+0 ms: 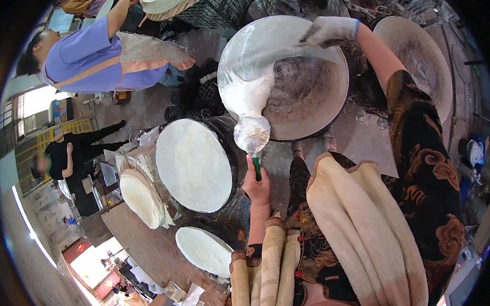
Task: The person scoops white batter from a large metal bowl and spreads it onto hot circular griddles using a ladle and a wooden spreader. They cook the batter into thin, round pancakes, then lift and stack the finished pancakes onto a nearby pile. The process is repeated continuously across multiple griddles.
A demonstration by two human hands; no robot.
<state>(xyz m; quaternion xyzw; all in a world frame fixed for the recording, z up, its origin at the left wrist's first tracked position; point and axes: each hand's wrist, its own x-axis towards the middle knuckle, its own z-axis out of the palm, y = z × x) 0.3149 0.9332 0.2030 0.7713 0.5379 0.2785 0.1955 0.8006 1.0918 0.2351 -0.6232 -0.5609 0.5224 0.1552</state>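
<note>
My left hand (258, 187) grips the green handle (256, 169) of a ladle. The ladle's bowl (251, 134) is coated in white batter and sits at the near rim of a large round shallow pan (305, 121). A thick white pool of batter (248, 93) spreads from the ladle across the pan's left side. A thinner whitish film covers the far part, while the near right part shows bare, dark metal. Over the far right rim reaches my right hand (332, 31) in a soiled white knit glove. Blur at its fingertips hides whether it holds anything.
A second large pan (417, 59) stands at the right. On the left are a round white-topped vessel (194, 165), a stack of thin round sheets (142, 198) and another white disc (204, 251). Perforated black briquettes (207, 91) lie beside the pan. A person in purple (89, 57) works nearby.
</note>
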